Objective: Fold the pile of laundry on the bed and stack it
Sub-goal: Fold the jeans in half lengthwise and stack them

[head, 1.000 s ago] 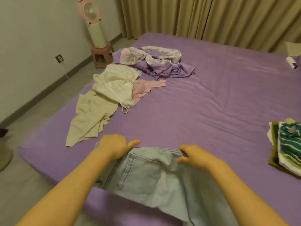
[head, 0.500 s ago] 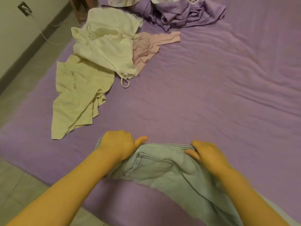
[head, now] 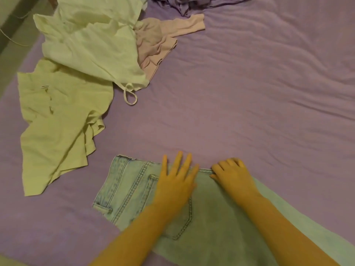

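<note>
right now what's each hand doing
Left hand: open, fingers flat on the light-blue jeans.
Right hand: fingers curled, gripping the jeans' waistband.

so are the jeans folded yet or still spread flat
Spread flat: the jeans lie back pocket up on the bed, left hand pressing them; no fold shows.

Purple bed (head: 249, 104) bears jeans (head: 132, 189); yellow-green shirt (head: 57, 127); cream top (head: 92, 45); pink garment (head: 159, 41).

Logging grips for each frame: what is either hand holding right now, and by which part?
The right hand grips the jeans at the waistband edge. The left hand holds nothing; it lies flat, fingers spread, on the jeans.
</note>
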The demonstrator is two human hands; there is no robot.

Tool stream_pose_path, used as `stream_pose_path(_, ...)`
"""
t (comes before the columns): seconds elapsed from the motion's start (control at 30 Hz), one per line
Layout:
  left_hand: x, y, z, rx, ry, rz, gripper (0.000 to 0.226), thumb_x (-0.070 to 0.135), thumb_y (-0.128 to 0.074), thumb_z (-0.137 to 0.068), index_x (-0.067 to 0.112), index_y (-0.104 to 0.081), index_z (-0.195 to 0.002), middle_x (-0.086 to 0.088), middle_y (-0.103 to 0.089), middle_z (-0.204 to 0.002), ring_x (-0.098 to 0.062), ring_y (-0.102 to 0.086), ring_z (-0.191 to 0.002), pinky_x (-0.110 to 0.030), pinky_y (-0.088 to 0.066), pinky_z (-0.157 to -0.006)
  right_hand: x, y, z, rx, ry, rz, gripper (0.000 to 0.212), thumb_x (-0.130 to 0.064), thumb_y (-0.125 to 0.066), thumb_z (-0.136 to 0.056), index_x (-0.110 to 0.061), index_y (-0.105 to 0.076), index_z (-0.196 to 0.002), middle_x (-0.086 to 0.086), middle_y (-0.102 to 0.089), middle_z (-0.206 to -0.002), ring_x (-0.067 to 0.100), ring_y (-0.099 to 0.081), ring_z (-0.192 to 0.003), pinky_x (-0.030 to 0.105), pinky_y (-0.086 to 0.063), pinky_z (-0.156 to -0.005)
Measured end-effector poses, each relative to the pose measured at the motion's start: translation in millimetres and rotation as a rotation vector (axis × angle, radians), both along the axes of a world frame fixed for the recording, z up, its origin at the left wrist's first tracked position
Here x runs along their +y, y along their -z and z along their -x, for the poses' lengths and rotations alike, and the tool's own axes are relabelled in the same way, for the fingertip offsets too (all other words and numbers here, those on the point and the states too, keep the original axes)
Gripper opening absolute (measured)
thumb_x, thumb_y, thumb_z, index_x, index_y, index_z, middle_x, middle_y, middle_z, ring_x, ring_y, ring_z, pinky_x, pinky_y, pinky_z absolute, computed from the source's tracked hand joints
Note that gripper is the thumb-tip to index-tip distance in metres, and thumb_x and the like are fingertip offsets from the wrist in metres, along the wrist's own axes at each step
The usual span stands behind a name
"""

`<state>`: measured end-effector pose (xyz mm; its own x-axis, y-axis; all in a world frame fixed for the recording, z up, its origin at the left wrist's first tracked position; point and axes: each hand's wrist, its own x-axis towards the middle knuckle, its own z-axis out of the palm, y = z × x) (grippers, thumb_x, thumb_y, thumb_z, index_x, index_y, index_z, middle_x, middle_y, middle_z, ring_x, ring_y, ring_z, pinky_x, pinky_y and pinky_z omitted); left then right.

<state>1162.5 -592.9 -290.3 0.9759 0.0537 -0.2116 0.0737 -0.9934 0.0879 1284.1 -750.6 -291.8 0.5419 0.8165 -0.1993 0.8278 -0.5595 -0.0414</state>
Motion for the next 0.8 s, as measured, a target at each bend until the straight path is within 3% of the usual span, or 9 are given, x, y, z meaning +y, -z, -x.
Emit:
stream_pose_path(0.07, -27, 14, 9, 0.024, 0.080, 0.060, 0.063, 0.056, -0.057, -0.085, 0.025, -0.050, -0.139, -0.007, -0.044, -0.147, -0.036, -0.042, -0.134, -0.067, -0.036, -0.099, -4, 6, -2, -0.080, -0.003, -0.081, 0.024, -0.032, -0.085, -0.066, -0.020, -0.064, -0.067, -0.001, -0.058, -0.063, 0.024, -0.060, -0.063, 0.037, -0.043, -0.080)
stream_pose_path(0.13, -33, 29, 17, 0.068, 0.098, 0.071, 0.066, 0.061, -0.041, -0.091, 0.025, -0.039, -0.145, -0.007, -0.034, -0.152, -0.036, -0.033, -0.139, -0.067, -0.027, -0.105, -5, 8, -7, -0.114, -0.021, -0.081, 0.020, -0.031, -0.081, -0.070, -0.020, -0.064, -0.068, 0.001, -0.058, -0.065, 0.024, -0.060, -0.064, 0.040, -0.049, -0.084)
stream_pose_path(0.23, -26, 45, 22, 0.132, 0.132, 0.074, 0.068, 0.065, -0.032, -0.092, 0.026, -0.034, -0.148, -0.008, -0.029, -0.154, -0.035, -0.028, -0.141, -0.062, -0.023, -0.105, 2, 9, -7, -0.059, 0.062, -0.045, 0.028, -0.034, -0.087, -0.063, -0.016, -0.068, -0.072, 0.004, -0.061, -0.070, 0.027, -0.063, -0.070, 0.047, -0.053, -0.085)
stream_pose_path(0.4, -27, 34, 16, 0.260, 0.113, 0.033, 0.070, 0.065, -0.027, -0.091, 0.028, -0.028, -0.149, -0.008, -0.024, -0.156, -0.034, -0.022, -0.143, -0.064, -0.016, -0.108, -17, 2, 2, 0.057, 0.243, -0.042, 0.060, -0.033, -0.089, -0.059, -0.005, -0.070, -0.108, 0.019, -0.066, -0.111, 0.036, -0.064, -0.103, 0.058, -0.048, -0.089)
stream_pose_path(0.5, -36, 22, 11, 0.329, 0.100, 0.008, 0.071, 0.060, -0.025, -0.096, 0.028, 0.006, -0.151, -0.011, 0.013, -0.158, -0.037, 0.017, -0.143, -0.065, 0.014, -0.110, -60, -11, 9, 0.128, 0.351, -0.003, 0.074, -0.031, -0.090, -0.059, -0.001, -0.063, -0.121, 0.021, -0.063, -0.118, 0.038, -0.064, -0.104, 0.057, -0.050, -0.087)
stream_pose_path(0.57, -50, 14, 2, 0.367, 0.033, 0.044, 0.070, 0.049, -0.028, -0.100, 0.026, 0.015, -0.150, -0.012, 0.022, -0.157, -0.037, 0.024, -0.142, -0.060, 0.019, -0.109, -93, -15, 17, 0.197, 0.440, 0.017, 0.076, -0.032, -0.088, -0.062, 0.000, -0.059, -0.125, 0.020, -0.064, -0.117, 0.039, -0.064, -0.100, 0.054, -0.051, -0.085)
stream_pose_path(0.7, -94, -7, -27, 0.320, 0.006, 0.143, 0.067, 0.032, -0.033, -0.101, 0.023, 0.010, -0.152, -0.012, 0.015, -0.159, -0.031, 0.012, -0.146, -0.054, 0.007, -0.116, -144, -20, 34, 0.325, 0.574, 0.044, 0.068, -0.049, -0.058, -0.088, -0.007, -0.044, -0.140, 0.014, -0.056, -0.130, 0.036, -0.055, -0.114, 0.044, -0.042, -0.097)
stream_pose_path(0.8, -132, -16, -49, 0.278, 0.071, 0.135, 0.064, 0.030, -0.032, -0.101, 0.024, 0.006, -0.152, -0.011, 0.013, -0.159, -0.032, 0.011, -0.146, -0.054, 0.005, -0.116, -173, -21, 39, 0.288, 0.548, -0.027, 0.074, -0.061, -0.025, -0.094, -0.003, -0.062, -0.122, 0.013, -0.068, -0.108, 0.034, -0.068, -0.090, 0.043, -0.054, -0.078)
